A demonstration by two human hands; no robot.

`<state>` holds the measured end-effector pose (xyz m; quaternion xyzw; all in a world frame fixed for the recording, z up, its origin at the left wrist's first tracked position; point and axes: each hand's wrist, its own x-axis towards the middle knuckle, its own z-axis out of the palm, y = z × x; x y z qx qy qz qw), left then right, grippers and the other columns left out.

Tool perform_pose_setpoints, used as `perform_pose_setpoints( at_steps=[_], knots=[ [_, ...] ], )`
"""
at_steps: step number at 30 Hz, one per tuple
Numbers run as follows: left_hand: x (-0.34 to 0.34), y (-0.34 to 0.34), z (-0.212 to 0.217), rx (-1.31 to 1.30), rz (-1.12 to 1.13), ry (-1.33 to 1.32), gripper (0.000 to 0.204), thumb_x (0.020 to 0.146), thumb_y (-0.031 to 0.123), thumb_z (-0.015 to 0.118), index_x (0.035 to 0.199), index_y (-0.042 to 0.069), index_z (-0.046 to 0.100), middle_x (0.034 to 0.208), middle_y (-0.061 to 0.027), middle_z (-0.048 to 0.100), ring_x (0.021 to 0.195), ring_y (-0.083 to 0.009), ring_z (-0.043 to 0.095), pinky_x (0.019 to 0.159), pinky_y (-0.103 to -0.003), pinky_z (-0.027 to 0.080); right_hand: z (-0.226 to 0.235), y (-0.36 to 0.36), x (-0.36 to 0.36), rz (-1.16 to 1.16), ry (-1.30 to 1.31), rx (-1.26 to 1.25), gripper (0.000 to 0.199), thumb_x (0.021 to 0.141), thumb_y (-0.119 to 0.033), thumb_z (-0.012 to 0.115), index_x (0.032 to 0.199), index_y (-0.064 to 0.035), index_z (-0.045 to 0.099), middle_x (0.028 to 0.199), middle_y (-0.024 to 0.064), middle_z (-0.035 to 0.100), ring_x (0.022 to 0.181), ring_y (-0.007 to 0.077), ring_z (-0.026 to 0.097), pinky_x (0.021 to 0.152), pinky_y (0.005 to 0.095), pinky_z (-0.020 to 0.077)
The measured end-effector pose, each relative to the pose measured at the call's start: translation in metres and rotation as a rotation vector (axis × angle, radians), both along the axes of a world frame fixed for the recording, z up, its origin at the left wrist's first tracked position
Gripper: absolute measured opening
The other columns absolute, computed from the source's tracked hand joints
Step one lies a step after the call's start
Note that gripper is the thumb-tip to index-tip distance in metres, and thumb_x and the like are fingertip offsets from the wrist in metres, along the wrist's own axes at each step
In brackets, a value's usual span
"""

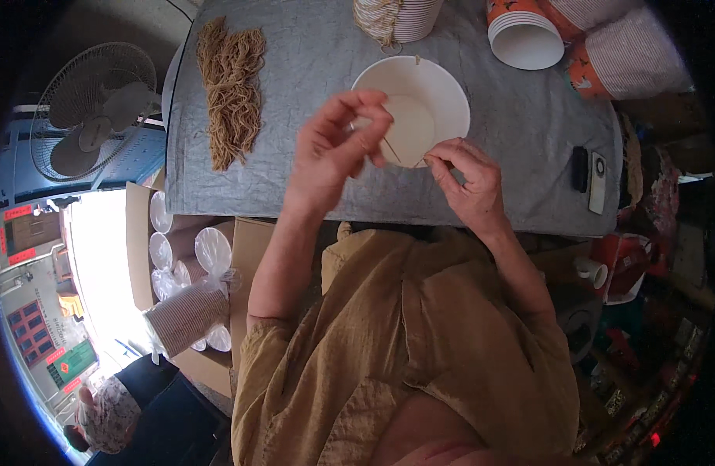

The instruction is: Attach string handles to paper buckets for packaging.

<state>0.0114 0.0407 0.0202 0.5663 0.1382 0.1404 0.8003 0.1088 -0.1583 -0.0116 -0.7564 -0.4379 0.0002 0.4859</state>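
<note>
A white paper bucket (448,93) stands on the grey cloth-covered table in front of me. At its near left side my left hand (338,147) is raised, fingers curled round a thin brown cord (393,151) that hangs from them. My right hand (470,180) is at the bucket's near right rim, thumb and forefinger pinched on a short brown cord end. Whether both hands hold one cord, I cannot tell. A bundle of brown twisted cords (231,93) lies at the table's left. Behind the bucket stands a stack of ribbed buckets (414,19) with cords draped over its left side.
More stacked buckets with orange printed sides (528,35) lie at the far right. A dark object (580,168) and a light flat device (598,182) rest near the right edge. On the left are a fan (97,116), a carton of plastic-wrapped cups (190,307) and another person (113,412).
</note>
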Motion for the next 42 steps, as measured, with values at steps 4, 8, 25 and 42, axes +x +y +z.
perform_pose_setpoints(
  at_steps=[4,8,25,42],
  knots=[
    [0.006,0.009,0.026,0.21,0.057,-0.075,0.026,0.094,0.009,0.066,0.118,0.003,0.063,0.097,0.0007,0.068,0.073,-0.0029,0.058,0.059,-0.018,0.045,-0.001,0.001,-0.001,0.008,-0.002,0.024,0.012,0.083,0.002,0.071,0.094,0.0001,0.068,0.09,0.0114,0.069,0.084,0.0257,0.067,0.072,0.0334,0.0533],
    [0.015,0.013,0.018,0.401,-0.11,-0.088,0.026,0.097,0.01,0.061,0.122,0.001,0.062,0.101,-0.0016,0.071,0.086,-0.0065,0.061,0.076,-0.024,0.051,0.004,0.003,-0.005,0.017,0.13,0.011,0.012,0.084,0.002,0.071,0.095,0.0007,0.067,0.09,0.0114,0.068,0.085,0.0252,0.068,0.071,0.0331,0.054],
    [0.026,-0.002,0.006,0.214,-0.313,-0.131,0.026,0.102,0.007,0.046,0.126,-0.002,0.04,0.099,-0.0115,0.07,0.095,-0.0168,0.067,0.089,-0.031,0.053,0.071,0.018,0.025,0.252,-0.051,0.036,0.009,0.093,-0.007,0.06,0.098,0.0006,0.06,0.12,0.0139,0.06,0.09,0.0286,0.066,0.079,0.0364,0.0526],
    [0.023,0.015,0.004,0.095,-0.364,0.046,0.027,0.105,0.018,0.047,0.128,0.005,0.051,0.098,-0.0055,0.068,0.086,-0.0104,0.061,0.073,-0.024,0.047,0.061,0.039,0.074,0.411,0.303,-0.144,0.012,0.1,-0.015,0.056,0.098,-0.0032,0.057,0.081,-0.0044,0.053,0.073,0.0024,0.049,0.063,0.0206,0.0417]
  ],
)
